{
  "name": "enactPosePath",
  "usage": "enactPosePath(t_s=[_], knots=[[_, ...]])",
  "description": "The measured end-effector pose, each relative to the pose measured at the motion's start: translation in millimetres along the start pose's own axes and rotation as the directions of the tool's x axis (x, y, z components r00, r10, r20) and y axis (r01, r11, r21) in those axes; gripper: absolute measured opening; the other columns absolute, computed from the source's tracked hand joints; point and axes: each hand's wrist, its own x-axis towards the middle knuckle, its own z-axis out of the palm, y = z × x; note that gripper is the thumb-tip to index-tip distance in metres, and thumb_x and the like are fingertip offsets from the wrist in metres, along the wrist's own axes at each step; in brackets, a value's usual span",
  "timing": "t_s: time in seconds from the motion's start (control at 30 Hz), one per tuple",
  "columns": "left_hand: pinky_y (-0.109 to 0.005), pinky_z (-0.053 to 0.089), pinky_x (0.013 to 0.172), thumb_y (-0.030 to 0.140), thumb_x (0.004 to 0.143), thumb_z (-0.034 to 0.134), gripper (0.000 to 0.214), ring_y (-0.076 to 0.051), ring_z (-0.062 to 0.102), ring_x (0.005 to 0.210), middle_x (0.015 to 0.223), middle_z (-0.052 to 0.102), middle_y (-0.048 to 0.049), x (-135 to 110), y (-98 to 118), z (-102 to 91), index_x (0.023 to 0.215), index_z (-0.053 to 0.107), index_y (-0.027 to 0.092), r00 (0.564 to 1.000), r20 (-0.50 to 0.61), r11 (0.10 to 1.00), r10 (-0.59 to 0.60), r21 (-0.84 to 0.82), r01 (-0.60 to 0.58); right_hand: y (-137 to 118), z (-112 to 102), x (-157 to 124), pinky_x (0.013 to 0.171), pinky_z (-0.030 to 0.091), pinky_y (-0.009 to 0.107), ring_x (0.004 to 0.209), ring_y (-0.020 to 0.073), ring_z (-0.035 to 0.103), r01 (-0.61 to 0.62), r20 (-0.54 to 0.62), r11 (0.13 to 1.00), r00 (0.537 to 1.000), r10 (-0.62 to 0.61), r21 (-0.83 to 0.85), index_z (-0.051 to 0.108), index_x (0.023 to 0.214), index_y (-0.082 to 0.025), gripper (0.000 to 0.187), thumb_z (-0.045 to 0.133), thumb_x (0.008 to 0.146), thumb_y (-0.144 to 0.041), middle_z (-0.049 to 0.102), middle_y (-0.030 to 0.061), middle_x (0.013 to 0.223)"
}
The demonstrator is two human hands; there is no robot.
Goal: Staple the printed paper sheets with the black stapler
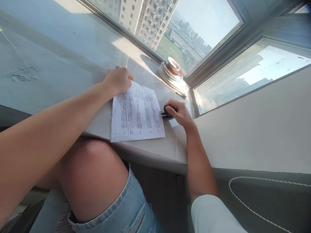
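Printed sheet [138, 113] flat on pale sill [65, 61], between the two hands, near edge at the sill's front edge. Left hand [118, 80] at sheet's far left corner, fingers curled in, thumb side on the paper, looks like a pinch on that corner; fingertips partly hidden. Right hand [179, 111] just past sheet's right edge, curled round black stapler [168, 114], thumb on top. Stapler's front end meets the right edge of the sheet, about halfway along; can't tell whether paper sits inside its mouth. Stack of round items [170, 73] beyond right hand, against the window, small dark tangle [181, 95] beside it. Loose thin metal bits [20, 78] far left on sill, well apart from both hands.
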Motion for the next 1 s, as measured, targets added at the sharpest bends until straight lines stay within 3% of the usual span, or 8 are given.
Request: enactPosePath(t_s=[0.2, 0.43, 0.63, 0.77, 1.0], knots=[[-0.050, 0.037, 0.102, 0.041, 0.088, 0.057, 0.029, -0.031, 0.054, 0.116, 0.083, 0.071, -0.0049, -0.4, 2.2, 1.0, 0.107, 0.077, 0.030, 1.000, -0.026, 0.997, 0.004, -0.071, -0.005, -2.1, 5.2, 1.0, 0.068, 0.043, 0.033, 0.074, 0.0170, 0.052, 0.007, 0.011, 0.999, 1.000, -0.006, -0.049, 0.069, 0.084, -0.022, 0.047, 0.047, 0.102, -0.059, 0.060, 0.0027, 0.081], [-0.047, 0.039, 0.102, 0.034, 0.091, 0.057, 0.025, -0.026, 0.053, 0.111, 0.086, 0.070, -0.0045, -7.4, 24.2, -5.8, 0.098, 0.076, 0.019, 0.997, -0.007, 0.997, -0.077, 0.004, 0.077, -3.6, 15.0, 4.3, 0.065, 0.038, 0.033, 0.068, 0.0158, 0.047, -0.025, -0.054, 0.996, 0.998, 0.020, -0.085, 0.063, 0.076, -0.022, 0.052, 0.043, 0.104, -0.062, 0.052, 0.0011, 0.072], [-0.053, 0.041, 0.102, 0.038, 0.087, 0.058, 0.028, -0.035, 0.054, 0.118, 0.090, 0.072, -0.0069, -0.2, 3.6, 4.5, 0.105, 0.078, 0.029, 1.000, -0.014, 0.997, 0.023, -0.075, -0.024, -9.2, 23.0, 6.6, 0.064, 0.035, 0.032, 0.069, 0.0172, 0.045, -0.043, -0.072, 0.971, 0.997, 0.027, -0.234, 0.052, 0.068, -0.022, 0.057, 0.040, 0.103, -0.066, 0.048, 0.0021, 0.069], [-0.056, 0.040, 0.101, 0.039, 0.084, 0.059, 0.031, -0.038, 0.052, 0.121, 0.093, 0.073, -0.0082, 2.9, -3.9, 8.4, 0.106, 0.079, 0.031, 1.000, 0.010, 0.996, 0.022, -0.088, -0.021, -16.0, 25.1, 6.5, 0.066, 0.034, 0.032, 0.071, 0.0184, 0.046, -0.044, -0.043, 0.940, 0.999, 0.032, -0.339, 0.049, 0.069, -0.022, 0.053, 0.041, 0.105, -0.061, 0.051, 0.0030, 0.071], [-0.051, 0.044, 0.099, 0.035, 0.086, 0.056, 0.031, -0.034, 0.053, 0.121, 0.092, 0.074, -0.0071, -9.1, 22.1, -7.0, 0.106, 0.078, 0.027, 0.995, 0.074, 0.998, -0.066, 0.005, 0.066, -15.0, 25.1, 7.3, 0.059, 0.026, 0.031, 0.062, 0.0142, 0.035, -0.084, -0.097, 0.961, 0.993, 0.061, -0.264, 0.037, 0.066, -0.022, 0.054, 0.040, 0.104, -0.059, 0.041, -0.0004, 0.065]])
